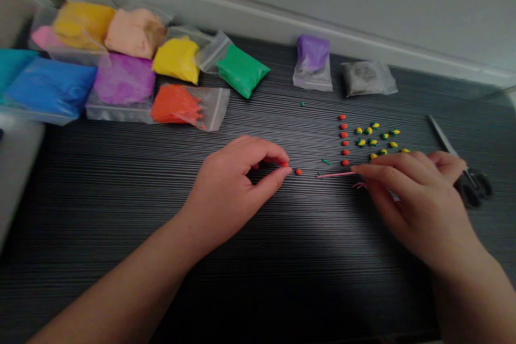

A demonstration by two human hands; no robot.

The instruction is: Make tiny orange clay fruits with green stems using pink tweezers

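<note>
My left hand rests on the dark ribbed table, thumb and forefinger pinched on a tiny orange clay ball. Another orange ball lies just right of its fingertips. My right hand holds a thin pink stick that points left, its tip near a small green clay sliver. Above the stick runs a column of several orange balls. Beside it lie several yellow-and-green clay pieces.
Bags of coloured clay lie along the back: blue, purple, orange, yellow, green, violet, grey. Black-handled scissors lie behind my right hand. A wall rises behind the table.
</note>
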